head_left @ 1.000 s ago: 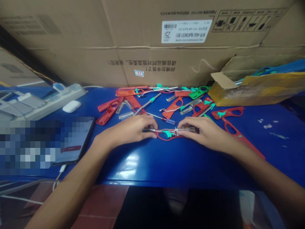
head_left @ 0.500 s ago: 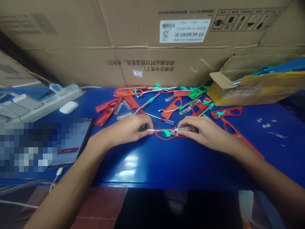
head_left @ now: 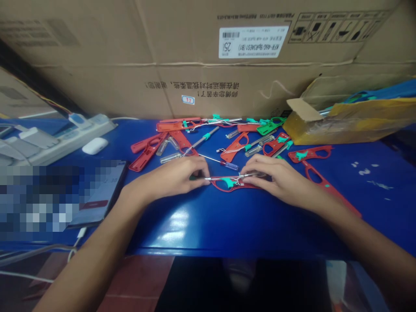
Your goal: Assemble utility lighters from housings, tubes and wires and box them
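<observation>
In front of me on the blue table lies a red lighter casing half (head_left: 245, 185) with a finger loop and a green trigger (head_left: 229, 183) in it. My left hand (head_left: 186, 175) is closed, thumb and fingers pinching a thin metal tube (head_left: 215, 178) at the casing's left end. My right hand (head_left: 276, 175) is also closed, its fingertips around a clear fuel tank (head_left: 257, 174) over the casing's right part. White wires run near the right fingertips. The fingers hide both ends of the assembly. A screwdriver (head_left: 230, 166) with a purple handle lies just beyond.
Behind my hands lie several red casing halves (head_left: 150, 152), clear tanks, metal tubes and a green casing (head_left: 271, 125). A tall cardboard box (head_left: 195, 47) stands at the back, an open carton (head_left: 351, 121) at right. At left are a power strip (head_left: 58, 141), white earbuds case (head_left: 95, 146) and phone (head_left: 97, 203).
Both hands keep their grip in almost the same place. The clear fuel tank has tilted or shifted slightly in my right fingertips. The rest of the table looks the same.
</observation>
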Tool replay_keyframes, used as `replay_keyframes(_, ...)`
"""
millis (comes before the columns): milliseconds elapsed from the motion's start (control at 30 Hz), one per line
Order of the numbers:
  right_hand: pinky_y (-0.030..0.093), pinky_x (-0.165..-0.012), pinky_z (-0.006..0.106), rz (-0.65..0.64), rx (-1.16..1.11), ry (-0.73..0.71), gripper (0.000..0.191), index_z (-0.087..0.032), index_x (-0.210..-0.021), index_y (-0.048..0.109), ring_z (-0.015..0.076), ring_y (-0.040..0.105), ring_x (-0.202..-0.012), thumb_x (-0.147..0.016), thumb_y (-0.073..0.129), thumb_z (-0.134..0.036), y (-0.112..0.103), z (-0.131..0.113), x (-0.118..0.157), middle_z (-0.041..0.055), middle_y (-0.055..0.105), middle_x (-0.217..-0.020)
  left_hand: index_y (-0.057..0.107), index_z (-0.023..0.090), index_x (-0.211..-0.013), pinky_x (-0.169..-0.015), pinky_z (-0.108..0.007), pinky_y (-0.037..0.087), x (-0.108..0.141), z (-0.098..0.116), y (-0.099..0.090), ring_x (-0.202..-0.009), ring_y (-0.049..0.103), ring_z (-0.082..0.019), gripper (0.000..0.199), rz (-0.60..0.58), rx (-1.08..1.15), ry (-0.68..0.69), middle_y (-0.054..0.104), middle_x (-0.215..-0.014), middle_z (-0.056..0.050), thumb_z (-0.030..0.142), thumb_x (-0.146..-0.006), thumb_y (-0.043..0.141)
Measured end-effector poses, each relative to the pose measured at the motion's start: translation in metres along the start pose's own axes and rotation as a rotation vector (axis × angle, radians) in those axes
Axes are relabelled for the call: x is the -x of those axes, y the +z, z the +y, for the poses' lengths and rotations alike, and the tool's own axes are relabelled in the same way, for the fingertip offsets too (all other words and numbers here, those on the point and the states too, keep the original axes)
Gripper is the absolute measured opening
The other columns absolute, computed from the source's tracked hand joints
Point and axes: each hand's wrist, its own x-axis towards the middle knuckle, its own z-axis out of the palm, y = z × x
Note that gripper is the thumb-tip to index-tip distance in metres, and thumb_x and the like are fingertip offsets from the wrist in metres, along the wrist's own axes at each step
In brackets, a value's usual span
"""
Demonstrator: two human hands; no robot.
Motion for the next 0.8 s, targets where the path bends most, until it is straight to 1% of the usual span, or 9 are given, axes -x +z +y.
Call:
replay_keyframes(167,0.051,-0.088,0.033,-0.027,0.01,-0.037,0.026,-0.021,-0.107,0.071,0.0189,0.065,-0.097,-0.104,0.049,-0.034,-0.0018,0.0015,-0.0007,0.008,0.065,-0.107,0.067,0.02,-0.101,-0.074,-0.029,0.045,0.0006,0.0003,0.0006,-0.083,0.062,-0.016,0.015,0.009,-0.023,-0.003,0.068,-0.1,-0.004,0.034,-0.097,0.061)
replay_keyframes(500,0.051,-0.087,0.034,-0.07,0.066,-0.073,0.031,-0.023,-0.11,0.07,0.0203,0.064,-0.098,-0.105,0.042,-0.035,-0.0027,0.0042,0.0018,0.009,0.065,-0.109,0.066,0.02,-0.101,-0.07,-0.027,0.043,-0.0004,0.0029,-0.0001,-0.081,0.06,-0.015,0.015,-0.012,-0.011,-0.024,0.067,-0.096,-0.003,0.034,-0.097,0.061)
replay_keyframes(800,0.052,-0.087,0.035,-0.109,0.071,-0.043,0.032,-0.022,-0.111,0.071,0.0205,0.065,-0.097,-0.105,0.042,-0.035,-0.0059,0.0005,0.0006,0.0091,0.067,-0.109,0.067,0.02,-0.103,-0.071,-0.028,0.043,-0.0002,0.0013,0.0002,-0.083,0.062,-0.016,0.016,-0.01,0.005,-0.02,0.069,-0.098,-0.003,0.033,-0.097,0.061)
